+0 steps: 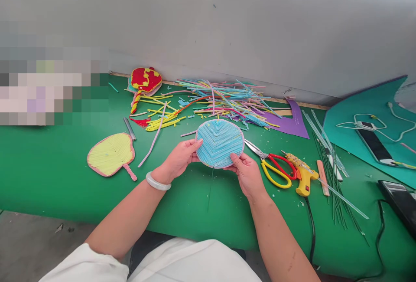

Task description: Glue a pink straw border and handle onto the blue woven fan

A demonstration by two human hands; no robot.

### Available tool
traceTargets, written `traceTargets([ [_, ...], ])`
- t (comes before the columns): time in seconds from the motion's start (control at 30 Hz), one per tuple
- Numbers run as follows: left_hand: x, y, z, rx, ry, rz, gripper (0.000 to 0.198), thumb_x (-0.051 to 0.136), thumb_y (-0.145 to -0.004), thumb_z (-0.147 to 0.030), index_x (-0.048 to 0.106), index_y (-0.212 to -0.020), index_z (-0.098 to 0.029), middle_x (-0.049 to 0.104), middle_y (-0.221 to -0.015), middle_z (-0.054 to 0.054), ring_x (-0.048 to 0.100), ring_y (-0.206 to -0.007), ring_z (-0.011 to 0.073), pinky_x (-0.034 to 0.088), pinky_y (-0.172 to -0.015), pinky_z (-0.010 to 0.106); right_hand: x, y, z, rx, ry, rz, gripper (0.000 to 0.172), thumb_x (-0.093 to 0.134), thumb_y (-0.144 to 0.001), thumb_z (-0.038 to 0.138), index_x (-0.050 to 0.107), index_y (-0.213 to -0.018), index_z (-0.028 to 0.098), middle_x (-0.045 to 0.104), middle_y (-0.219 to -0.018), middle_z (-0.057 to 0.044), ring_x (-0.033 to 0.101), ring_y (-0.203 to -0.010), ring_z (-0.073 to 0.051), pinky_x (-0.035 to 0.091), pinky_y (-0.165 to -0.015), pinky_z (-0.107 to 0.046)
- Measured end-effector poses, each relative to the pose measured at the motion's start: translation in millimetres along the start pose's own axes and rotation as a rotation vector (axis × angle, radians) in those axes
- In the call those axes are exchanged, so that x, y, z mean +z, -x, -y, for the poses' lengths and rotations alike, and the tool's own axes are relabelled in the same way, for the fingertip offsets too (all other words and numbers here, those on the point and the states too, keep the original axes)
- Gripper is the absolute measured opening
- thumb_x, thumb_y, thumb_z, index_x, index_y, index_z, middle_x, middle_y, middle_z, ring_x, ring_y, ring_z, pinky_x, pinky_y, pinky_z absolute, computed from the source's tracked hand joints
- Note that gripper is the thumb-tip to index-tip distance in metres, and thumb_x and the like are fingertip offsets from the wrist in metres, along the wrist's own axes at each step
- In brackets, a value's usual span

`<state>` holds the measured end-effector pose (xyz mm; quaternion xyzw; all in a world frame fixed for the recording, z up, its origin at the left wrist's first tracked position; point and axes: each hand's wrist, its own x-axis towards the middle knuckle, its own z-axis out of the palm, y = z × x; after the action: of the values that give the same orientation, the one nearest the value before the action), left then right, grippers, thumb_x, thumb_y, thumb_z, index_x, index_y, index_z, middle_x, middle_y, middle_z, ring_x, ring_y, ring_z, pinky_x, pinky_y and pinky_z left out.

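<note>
Between my two hands is a round blue fan [220,143] with a pink edge, its face covered in slanting rows of pipe cleaners. My left hand [183,156] pinches its left rim, thumb on the front face. My right hand [246,172] grips the lower right rim in the same way. A thin dark wire [210,191] hangs down from the fan's bottom edge. Just right of the fan lie scissors [276,167] with red and yellow handles. Left of my hands a yellow leaf-shaped fan [111,154] with a pink rim and handle rests on the table.
Many coloured pipe cleaners [224,95] pile up at the back, beside a red fan [146,80] with yellow flowers. A yellow glue gun [303,175], green wires [334,186] and a phone [375,143] with cables lie to the right on the green table [156,212]. A grey wall stands behind.
</note>
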<state>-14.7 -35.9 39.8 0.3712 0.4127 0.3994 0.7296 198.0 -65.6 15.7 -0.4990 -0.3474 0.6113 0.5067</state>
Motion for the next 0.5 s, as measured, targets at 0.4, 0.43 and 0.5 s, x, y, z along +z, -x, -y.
traceTargets([
  [0.4,-3.9,-2.8,2.5,0.014,-0.049,-0.042,0.046,0.074,-0.076,-0.057,0.071,-0.091,-0.014,0.075,-0.082,0.008,0.071,-0.075,0.0203,0.054,-0.078,0.036,0.2,-0.8,0.9,0.016,-0.005,0.01,0.041,0.08,-0.071,0.051,0.075,-0.096,0.019,0.077,-0.088,-0.004,0.071,-0.078,-0.021,0.06,-0.067,-0.035],
  [0.43,-3.8,-2.7,2.4,0.015,-0.052,-0.045,0.046,0.075,-0.075,-0.057,0.071,-0.091,-0.014,0.075,-0.081,0.008,0.071,-0.074,0.0202,0.054,-0.078,0.036,0.1,-0.8,1.0,0.015,-0.005,0.012,0.041,0.08,-0.071,0.051,0.074,-0.097,0.019,0.077,-0.088,-0.004,0.071,-0.078,-0.021,0.06,-0.066,-0.035],
  [0.5,-3.5,-2.4,1.9,0.017,-0.059,-0.05,0.047,0.075,-0.074,-0.058,0.072,-0.09,-0.014,0.075,-0.081,0.008,0.071,-0.074,0.02,0.054,-0.077,0.035,-0.1,-0.8,0.9,0.013,-0.007,0.015,0.041,0.08,-0.072,0.05,0.074,-0.097,0.019,0.077,-0.088,-0.004,0.071,-0.077,-0.02,0.06,-0.065,-0.034],
])
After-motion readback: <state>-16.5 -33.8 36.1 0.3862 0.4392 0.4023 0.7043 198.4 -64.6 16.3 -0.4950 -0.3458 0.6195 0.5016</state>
